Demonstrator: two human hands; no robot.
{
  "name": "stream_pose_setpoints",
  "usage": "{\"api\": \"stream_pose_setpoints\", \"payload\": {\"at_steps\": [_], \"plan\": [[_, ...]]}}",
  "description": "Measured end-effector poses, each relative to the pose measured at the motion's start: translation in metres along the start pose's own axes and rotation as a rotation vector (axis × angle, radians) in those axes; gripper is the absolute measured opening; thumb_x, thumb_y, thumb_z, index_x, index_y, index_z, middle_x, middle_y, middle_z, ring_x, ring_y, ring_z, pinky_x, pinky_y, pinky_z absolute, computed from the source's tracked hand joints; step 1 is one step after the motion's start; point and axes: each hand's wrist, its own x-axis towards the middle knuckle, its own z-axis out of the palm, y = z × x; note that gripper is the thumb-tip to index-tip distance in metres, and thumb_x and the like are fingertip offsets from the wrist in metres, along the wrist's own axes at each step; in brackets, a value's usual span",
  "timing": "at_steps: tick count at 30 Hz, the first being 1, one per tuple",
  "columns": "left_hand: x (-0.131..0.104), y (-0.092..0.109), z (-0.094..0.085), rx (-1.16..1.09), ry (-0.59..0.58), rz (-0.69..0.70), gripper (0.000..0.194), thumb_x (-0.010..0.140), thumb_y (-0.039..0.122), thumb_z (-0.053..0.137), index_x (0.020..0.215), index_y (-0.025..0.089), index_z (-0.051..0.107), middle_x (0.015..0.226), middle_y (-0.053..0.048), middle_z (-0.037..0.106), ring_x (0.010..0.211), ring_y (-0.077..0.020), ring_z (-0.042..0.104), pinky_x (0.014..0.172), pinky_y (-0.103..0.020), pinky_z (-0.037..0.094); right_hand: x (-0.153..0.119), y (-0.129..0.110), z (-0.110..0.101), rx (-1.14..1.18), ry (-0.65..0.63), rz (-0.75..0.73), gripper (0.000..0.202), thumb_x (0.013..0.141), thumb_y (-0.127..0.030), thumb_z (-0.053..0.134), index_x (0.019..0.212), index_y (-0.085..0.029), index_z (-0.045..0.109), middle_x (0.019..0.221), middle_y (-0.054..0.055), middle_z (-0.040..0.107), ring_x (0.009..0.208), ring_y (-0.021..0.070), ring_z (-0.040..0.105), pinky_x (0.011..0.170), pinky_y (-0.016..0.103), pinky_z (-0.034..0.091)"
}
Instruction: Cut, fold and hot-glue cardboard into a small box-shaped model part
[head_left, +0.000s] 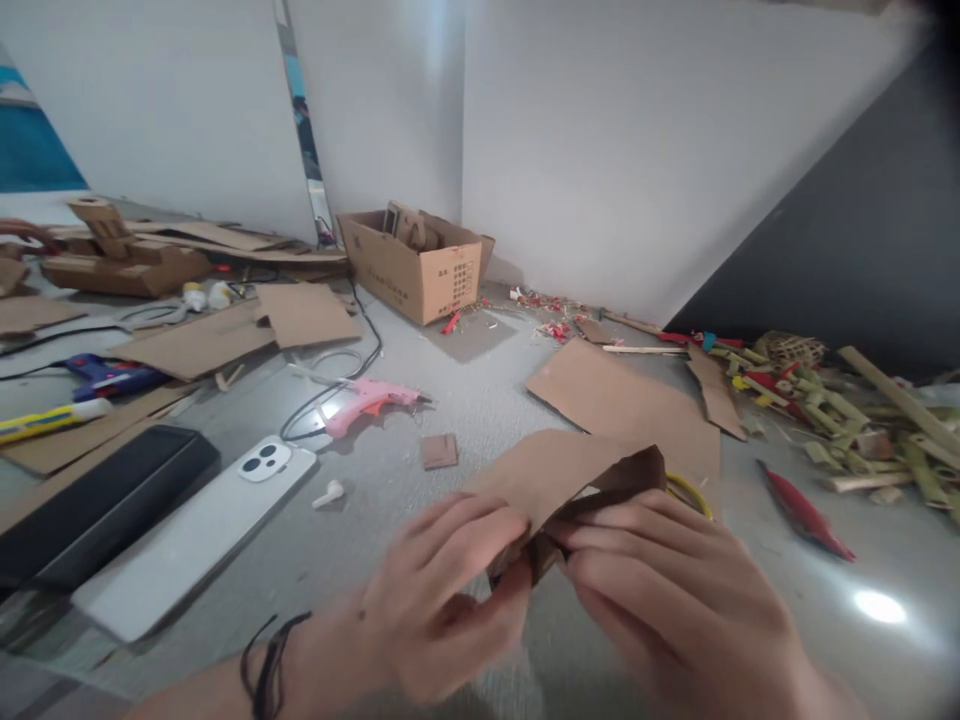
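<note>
could tear or crease badly along the bend in the cardboard piece from uneven pulling or twisting, or spring loose from too light a pinch; could also catch on the flat cardboard sheet just beyond. held up in front, above the grey surface: brown, plain, bent over, dark on the inner side (mostly hidden near the fingertips). pinched at the near edge in a curled left hand, gripped farther right in a closed right hand.
</note>
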Motion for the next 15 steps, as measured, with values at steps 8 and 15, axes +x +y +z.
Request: {"api": "stream_pose_setpoints", "payload": {"at_steps": [8,15], "plan": [[-0.0013,-0.0050,0.0071,0.038,0.067,0.067,0.017,0.085,0.000,0.059,0.086,0.017,0.064,0.099,-0.009,0.072,0.094,-0.0191,0.071,0.081,-0.031,0.064,0.0051,0.0021,-0.0015,-0.003,0.036,-0.005,0.028,0.081,0.007,0.058,0.095,-0.016,0.064,0.098,0.004,0.079,0.090,0.0167,0.072,0.081,0.032,0.051],[-0.0045,-0.0006,0.0047,0.101,-0.012,0.033,0.016,0.085,0.001,0.064,0.091,0.016,0.065,0.109,-0.010,0.070,0.104,-0.0211,0.069,0.086,-0.034,0.064,-0.0012,0.0059,0.0002,0.042,-0.024,0.024,0.031,0.086,0.005,0.050,0.101,-0.018,0.063,0.099,0.005,0.077,0.090,0.0191,0.072,0.082,0.036,0.053]]}}
